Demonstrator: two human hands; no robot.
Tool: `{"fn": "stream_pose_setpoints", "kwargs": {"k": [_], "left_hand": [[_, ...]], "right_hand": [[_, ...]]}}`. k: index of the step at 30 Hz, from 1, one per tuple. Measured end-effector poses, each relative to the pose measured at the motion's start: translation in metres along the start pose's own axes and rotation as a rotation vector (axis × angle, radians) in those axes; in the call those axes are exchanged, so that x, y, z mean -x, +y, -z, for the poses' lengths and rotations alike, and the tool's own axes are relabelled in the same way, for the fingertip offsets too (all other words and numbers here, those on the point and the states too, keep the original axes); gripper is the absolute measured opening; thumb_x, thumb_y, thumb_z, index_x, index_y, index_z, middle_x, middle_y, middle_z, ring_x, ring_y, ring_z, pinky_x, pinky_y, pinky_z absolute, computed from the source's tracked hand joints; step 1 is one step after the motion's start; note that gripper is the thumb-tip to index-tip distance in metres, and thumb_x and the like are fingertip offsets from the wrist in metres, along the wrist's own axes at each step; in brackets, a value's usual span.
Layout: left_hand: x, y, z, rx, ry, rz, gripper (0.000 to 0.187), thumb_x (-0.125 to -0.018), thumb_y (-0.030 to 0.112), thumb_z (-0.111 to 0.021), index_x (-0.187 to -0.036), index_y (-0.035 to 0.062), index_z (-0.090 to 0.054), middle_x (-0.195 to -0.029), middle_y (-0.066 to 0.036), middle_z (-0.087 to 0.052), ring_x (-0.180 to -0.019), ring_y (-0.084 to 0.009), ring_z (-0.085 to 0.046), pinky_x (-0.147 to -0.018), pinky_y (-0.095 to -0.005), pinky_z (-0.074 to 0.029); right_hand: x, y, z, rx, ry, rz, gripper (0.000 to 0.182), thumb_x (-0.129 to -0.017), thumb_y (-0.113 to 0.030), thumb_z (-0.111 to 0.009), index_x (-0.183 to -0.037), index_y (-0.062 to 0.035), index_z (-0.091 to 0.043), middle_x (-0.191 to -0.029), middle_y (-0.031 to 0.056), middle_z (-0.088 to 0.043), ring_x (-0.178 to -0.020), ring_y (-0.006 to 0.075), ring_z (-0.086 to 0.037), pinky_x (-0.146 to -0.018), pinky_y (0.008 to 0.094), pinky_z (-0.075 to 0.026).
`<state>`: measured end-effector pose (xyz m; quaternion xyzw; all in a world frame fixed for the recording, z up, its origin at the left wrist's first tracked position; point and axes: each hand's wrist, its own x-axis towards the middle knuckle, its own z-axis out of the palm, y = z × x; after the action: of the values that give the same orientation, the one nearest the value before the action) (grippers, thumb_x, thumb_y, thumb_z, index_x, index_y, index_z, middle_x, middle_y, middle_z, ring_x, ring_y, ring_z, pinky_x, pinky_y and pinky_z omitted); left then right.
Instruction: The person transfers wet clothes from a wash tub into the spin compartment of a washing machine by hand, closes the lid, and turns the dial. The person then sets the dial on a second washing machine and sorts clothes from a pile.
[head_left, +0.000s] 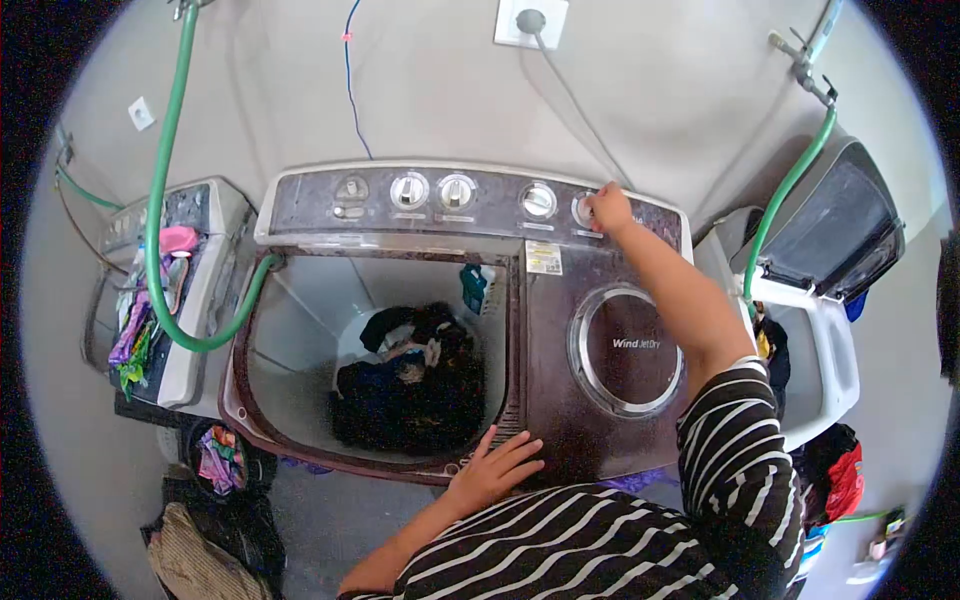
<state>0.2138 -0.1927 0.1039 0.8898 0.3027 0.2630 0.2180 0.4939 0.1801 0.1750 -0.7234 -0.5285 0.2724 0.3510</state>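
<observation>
My right hand is closed on the rightmost knob of the washing machine's control panel. Near the machine's front edge, my left hand rests with its fingers spread, beside the open wash tub. Dark clothes lie in the tub, with a few lighter pieces on top. The dryer lid, marked "Wind Jet Dry", is closed under my right forearm. Three more knobs are on the panel to the left of my right hand.
A green hose runs into the tub's left side. Another machine with colourful cloths stands left. At right, a machine has its dark lid raised. Clothes lie at lower left, and red cloth hangs at lower right.
</observation>
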Motion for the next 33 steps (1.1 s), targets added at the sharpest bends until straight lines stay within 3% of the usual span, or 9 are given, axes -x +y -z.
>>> {"fn": "stream_pose_setpoints", "kwargs": {"k": [1,5,25,27,30,33], "left_hand": [[-0.001,0.000,0.001,-0.001,-0.001,-0.004,0.040,-0.079,0.018,-0.049,-0.119,0.0172,-0.047,-0.134,0.002,-0.039,-0.127,-0.0182,-0.031,-0.106,-0.0496,-0.014],[-0.001,0.003,0.005,0.025,-0.008,0.000,0.041,-0.078,0.018,-0.050,-0.119,0.0166,-0.047,-0.133,0.001,-0.039,-0.127,-0.0185,-0.031,-0.106,-0.0494,-0.014],[-0.001,0.004,0.006,-0.036,-0.006,-0.018,0.041,-0.077,0.017,-0.055,-0.117,0.0155,-0.048,-0.132,0.001,-0.041,-0.127,-0.0192,-0.032,-0.106,-0.0489,-0.015],[-0.001,0.004,0.007,-0.038,-0.002,-0.023,0.042,-0.076,0.019,-0.057,-0.117,0.0152,-0.048,-0.131,0.001,-0.041,-0.126,-0.0195,-0.033,-0.105,-0.0492,-0.016],[-0.003,0.008,0.008,-0.031,0.016,-0.031,0.043,-0.074,0.024,-0.061,-0.115,0.0143,-0.049,-0.130,0.000,-0.043,-0.124,-0.0202,-0.035,-0.104,-0.0503,-0.017],[-0.006,0.012,0.003,-0.011,0.064,-0.040,0.043,-0.072,0.027,-0.064,-0.110,0.0135,-0.051,-0.126,-0.002,-0.046,-0.122,-0.0226,-0.038,-0.104,-0.0509,-0.018]], "right_hand": [[-0.005,0.005,-0.001,-0.002,0.004,0.000,0.027,-0.071,-0.023,-0.059,-0.083,-0.0004,-0.051,-0.067,0.0150,-0.056,-0.051,0.0254,-0.055,-0.048,0.0344,-0.045],[-0.018,0.021,-0.011,-0.669,-0.155,-0.292,0.015,-0.076,-0.006,-0.048,-0.086,0.0039,-0.053,-0.069,0.0168,-0.056,-0.047,0.0248,-0.054,-0.039,0.0306,-0.046],[0.023,0.009,-0.023,-1.001,0.063,-0.281,0.018,-0.083,-0.010,-0.049,-0.090,0.0061,-0.051,-0.060,0.0133,-0.055,-0.041,0.0205,-0.051,-0.037,0.0282,-0.045],[0.057,-0.001,-0.022,-0.838,0.094,-0.198,0.021,-0.084,-0.017,-0.050,-0.084,0.0039,-0.051,-0.061,0.0121,-0.055,-0.043,0.0183,-0.053,-0.038,0.0265,-0.045],[0.128,-0.007,-0.026,-0.713,-0.107,0.087,0.012,-0.081,-0.012,-0.052,-0.080,-0.0001,-0.049,-0.061,0.0099,-0.055,-0.042,0.0158,-0.049,-0.038,0.0242,-0.041],[0.219,-0.003,-0.025,-0.968,-0.393,0.040,0.009,-0.078,-0.001,-0.050,-0.084,-0.0065,-0.048,-0.066,0.0076,-0.055,-0.053,0.0141,-0.052,-0.047,0.0223,-0.041]]}}
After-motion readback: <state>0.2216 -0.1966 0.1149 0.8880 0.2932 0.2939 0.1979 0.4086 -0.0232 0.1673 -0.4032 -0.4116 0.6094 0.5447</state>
